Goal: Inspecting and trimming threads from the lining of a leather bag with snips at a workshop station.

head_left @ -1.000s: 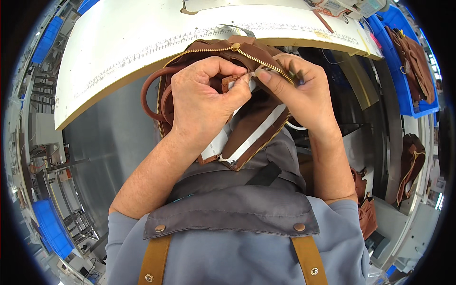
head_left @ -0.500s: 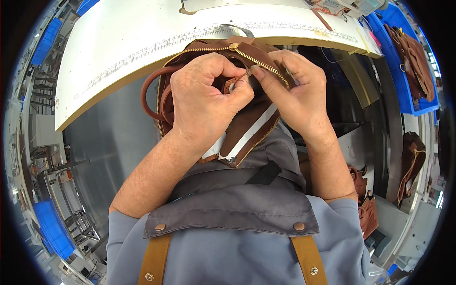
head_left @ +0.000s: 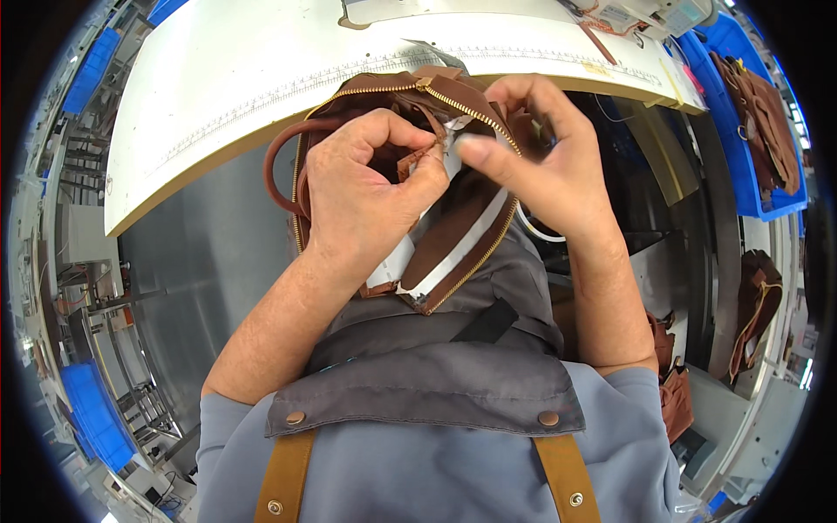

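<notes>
Brown handbag (head_left: 449,248) with its mouth spread wide, held over the lap at the near edge of a white worktable (head_left: 218,96). Inside the mouth, white strips (head_left: 471,242) run along brown panels, and a small brown piece (head_left: 416,160) with a rough edge is pinched between the thumb and index finger of the left hand (head_left: 370,174). The right hand (head_left: 554,161) straddles the opposite rim, its thumb lifted apart from the left fingertips by a narrow gap; its other fingers pass beyond the rim, and whether they grip it cannot be told. A gold-toothed zipper (head_left: 471,111) borders the opening, and a rounded, smooth brown handle (head_left: 277,166) arches out at the left. The worktable's curved front edge, marked with a printed ruler scale (head_left: 288,98), meets the bag's far side. Below lies a dark grey cloth apron (head_left: 418,383) with tan straps (head_left: 292,471). At far right, a blue plastic crate (head_left: 748,187) contains folded brown bag pieces (head_left: 763,131); further brown bags (head_left: 676,397) lie beneath.
</notes>
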A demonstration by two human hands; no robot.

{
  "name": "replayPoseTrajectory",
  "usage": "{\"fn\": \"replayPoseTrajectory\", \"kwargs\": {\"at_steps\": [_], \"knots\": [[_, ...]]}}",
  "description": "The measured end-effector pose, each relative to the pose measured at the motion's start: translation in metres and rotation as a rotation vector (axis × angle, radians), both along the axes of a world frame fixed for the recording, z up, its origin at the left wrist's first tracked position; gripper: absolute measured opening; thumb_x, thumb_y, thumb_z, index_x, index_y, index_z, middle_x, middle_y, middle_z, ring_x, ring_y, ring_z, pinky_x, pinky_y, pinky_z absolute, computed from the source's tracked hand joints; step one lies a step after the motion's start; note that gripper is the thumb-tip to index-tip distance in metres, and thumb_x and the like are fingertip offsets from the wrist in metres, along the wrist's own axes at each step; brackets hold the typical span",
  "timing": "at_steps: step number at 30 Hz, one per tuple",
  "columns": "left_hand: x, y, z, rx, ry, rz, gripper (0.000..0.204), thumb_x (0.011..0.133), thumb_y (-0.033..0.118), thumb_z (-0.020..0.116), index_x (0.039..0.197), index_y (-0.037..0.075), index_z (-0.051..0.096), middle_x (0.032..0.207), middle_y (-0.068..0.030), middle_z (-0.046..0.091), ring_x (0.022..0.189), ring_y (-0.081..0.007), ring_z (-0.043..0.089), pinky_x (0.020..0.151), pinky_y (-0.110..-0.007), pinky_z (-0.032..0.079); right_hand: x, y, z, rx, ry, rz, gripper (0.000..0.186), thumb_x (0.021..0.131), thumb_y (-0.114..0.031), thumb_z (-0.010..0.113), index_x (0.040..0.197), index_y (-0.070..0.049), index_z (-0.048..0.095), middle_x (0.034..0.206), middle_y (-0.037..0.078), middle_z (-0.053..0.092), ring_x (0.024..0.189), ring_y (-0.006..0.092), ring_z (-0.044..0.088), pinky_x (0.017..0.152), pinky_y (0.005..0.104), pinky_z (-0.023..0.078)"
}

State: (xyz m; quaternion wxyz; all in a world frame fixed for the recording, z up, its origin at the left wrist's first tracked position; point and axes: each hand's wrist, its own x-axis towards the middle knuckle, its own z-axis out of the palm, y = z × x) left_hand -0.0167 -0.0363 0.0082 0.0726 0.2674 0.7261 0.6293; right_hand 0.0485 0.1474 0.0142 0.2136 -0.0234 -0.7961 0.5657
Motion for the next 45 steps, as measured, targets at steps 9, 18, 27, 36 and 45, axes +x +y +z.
{"fn": "replayPoseTrajectory", "kwargs": {"at_steps": [9,18,27,36,45], "knots": [[-0.009,0.007,0.003,-0.137,0.075,0.017,0.013,0.090,0.011,0.075,0.092,-0.001,0.069,0.069,0.0034,0.061,0.062,-0.0012,0.052,0.055,-0.019,0.040,-0.009,0.002,0.001,0.483,0.260,-0.054,0.020,0.083,-0.006,0.076,0.102,-0.002,0.072,0.091,0.010,0.071,0.084,0.0261,0.069,0.075,0.0350,0.054],[-0.018,0.008,0.008,-0.140,0.169,-0.043,0.017,0.095,0.017,0.073,0.096,0.000,0.074,0.075,0.0024,0.064,0.067,-0.0035,0.053,0.061,-0.022,0.043,-0.004,0.003,0.006,0.596,0.235,-0.064,0.026,0.085,-0.010,0.075,0.110,-0.003,0.069,0.089,0.011,0.069,0.088,0.0292,0.067,0.076,0.0387,0.053],[-0.003,0.005,0.010,-0.108,0.301,-0.036,0.010,0.090,0.009,0.071,0.091,-0.001,0.070,0.086,-0.0083,0.068,0.076,-0.0182,0.062,0.066,-0.032,0.049,0.000,0.010,0.013,0.570,0.290,-0.031,0.018,0.083,-0.008,0.078,0.100,-0.003,0.075,0.089,0.011,0.075,0.082,0.0253,0.070,0.073,0.0354,0.055],[0.021,-0.003,0.010,-0.059,0.691,-0.143,0.008,0.084,0.002,0.075,0.086,0.001,0.067,0.089,-0.0078,0.067,0.086,-0.0223,0.063,0.075,-0.034,0.048,0.019,0.001,0.016,0.484,0.090,-0.222,0.015,0.085,-0.002,0.071,0.100,0.000,0.071,0.086,0.015,0.073,0.078,0.0260,0.073,0.069,0.0341,0.054],[0.020,-0.021,0.004,0.012,0.421,-0.076,0.005,0.087,0.000,0.073,0.086,-0.001,0.067,0.087,-0.0084,0.068,0.077,-0.0178,0.062,0.065,-0.029,0.048,0.024,0.006,0.010,0.461,0.086,-0.248,0.013,0.085,-0.002,0.071,0.097,-0.001,0.069,0.088,0.016,0.071,0.081,0.0326,0.070,0.071,0.0370,0.054]]}}
